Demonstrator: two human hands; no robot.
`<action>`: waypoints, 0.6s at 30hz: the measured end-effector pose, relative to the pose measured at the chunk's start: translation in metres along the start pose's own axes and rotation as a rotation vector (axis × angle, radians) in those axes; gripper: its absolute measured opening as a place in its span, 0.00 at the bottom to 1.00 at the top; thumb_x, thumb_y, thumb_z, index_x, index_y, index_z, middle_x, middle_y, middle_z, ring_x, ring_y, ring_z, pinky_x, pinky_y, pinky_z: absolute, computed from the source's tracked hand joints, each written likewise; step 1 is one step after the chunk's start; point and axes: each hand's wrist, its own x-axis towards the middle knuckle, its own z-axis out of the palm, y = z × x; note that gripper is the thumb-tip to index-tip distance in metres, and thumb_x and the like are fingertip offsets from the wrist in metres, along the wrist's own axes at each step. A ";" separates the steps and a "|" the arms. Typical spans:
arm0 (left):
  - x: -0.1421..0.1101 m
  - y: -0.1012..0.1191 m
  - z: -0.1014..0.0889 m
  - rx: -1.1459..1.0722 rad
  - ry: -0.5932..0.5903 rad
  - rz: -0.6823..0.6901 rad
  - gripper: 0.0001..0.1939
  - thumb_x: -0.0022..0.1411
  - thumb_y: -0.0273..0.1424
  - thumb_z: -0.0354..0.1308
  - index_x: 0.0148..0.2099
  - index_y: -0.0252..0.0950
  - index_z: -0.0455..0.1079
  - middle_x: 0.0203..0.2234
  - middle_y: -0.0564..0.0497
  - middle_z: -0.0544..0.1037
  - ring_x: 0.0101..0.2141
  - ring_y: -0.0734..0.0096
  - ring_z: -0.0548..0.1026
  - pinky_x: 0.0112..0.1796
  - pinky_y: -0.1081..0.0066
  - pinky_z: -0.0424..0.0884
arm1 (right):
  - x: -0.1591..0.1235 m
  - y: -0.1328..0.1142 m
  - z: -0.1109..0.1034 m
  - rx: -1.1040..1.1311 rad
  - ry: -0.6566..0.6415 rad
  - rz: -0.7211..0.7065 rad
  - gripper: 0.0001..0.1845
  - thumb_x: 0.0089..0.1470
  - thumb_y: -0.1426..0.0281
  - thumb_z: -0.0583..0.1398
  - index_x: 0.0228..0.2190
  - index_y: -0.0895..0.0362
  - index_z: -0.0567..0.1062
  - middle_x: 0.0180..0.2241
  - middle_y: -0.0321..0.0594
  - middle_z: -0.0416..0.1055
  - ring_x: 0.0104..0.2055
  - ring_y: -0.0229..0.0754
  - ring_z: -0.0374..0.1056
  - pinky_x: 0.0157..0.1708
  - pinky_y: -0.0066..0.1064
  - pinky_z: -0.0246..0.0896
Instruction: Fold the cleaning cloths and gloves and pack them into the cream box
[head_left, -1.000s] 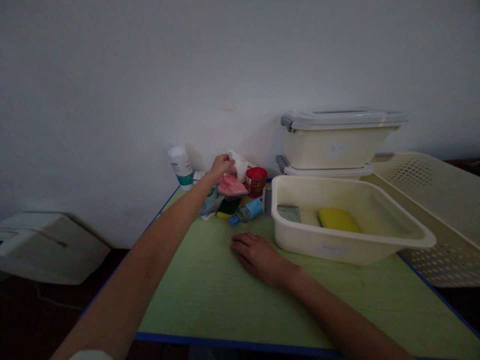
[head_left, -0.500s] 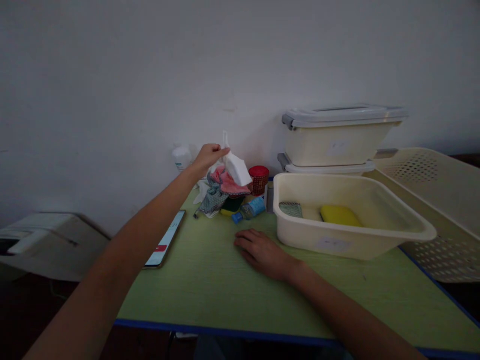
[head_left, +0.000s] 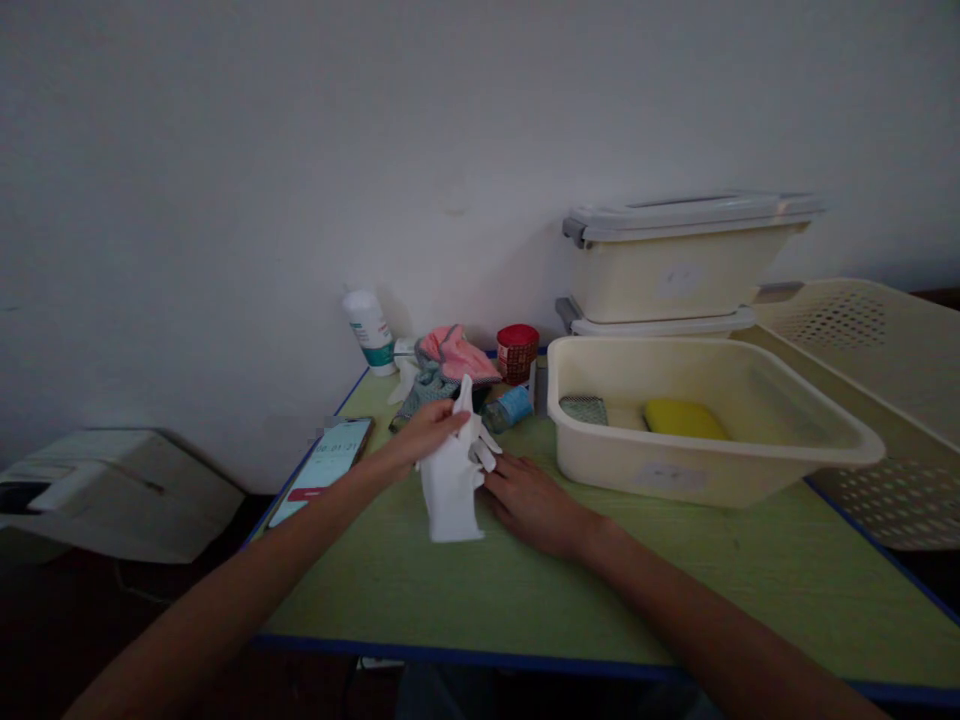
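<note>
Clock directions as the head view showed them, 12 pointing away from the person.

Left hand (head_left: 429, 437) had a narrow pinch, thumb and fingers closed on the upper part of a white cloth (head_left: 451, 500). Cloth hung in front of the person, over the near-middle of the green table (head_left: 600, 610). Long axis ran roughly 12 to 6: short peak poking up past the grip at 12, broad main panel dropping to 6. Loose flaps stuck out on the 3 o'clock side.

Key relation: right hand (head_left: 538, 507) sat low over the table at the cloth's 3 o'clock, fingers pointing about 10, tips right at the flaps. Couldn't tell if those tips pinched fabric or only lay against it. Left had the top end; right was the nearer hand to the flaps and that side edge.

Around the left grip: checked cloth (head_left: 424, 389) at 12, pink cloth (head_left: 459, 360) at 1, red-topped container (head_left: 517, 358) at 2, small blue-labelled bottle (head_left: 514, 404) between 2 and 3, partly behind the white cloth. White bottle (head_left: 373, 338) stood at 11, phone (head_left: 330, 462) lay near 9. Open cream tub (head_left: 667, 462) sat at 3, beyond the right hand's fingers, with a yellow sponge (head_left: 684, 419) inside.
</note>
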 end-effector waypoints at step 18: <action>0.025 -0.028 0.026 0.004 0.147 0.090 0.03 0.52 0.25 0.54 0.32 0.34 0.67 0.29 0.52 0.74 0.32 0.69 0.71 0.32 0.74 0.64 | 0.003 -0.001 0.004 0.086 0.165 0.245 0.25 0.50 0.76 0.54 0.52 0.67 0.62 0.55 0.55 0.60 0.58 0.51 0.56 0.57 0.42 0.53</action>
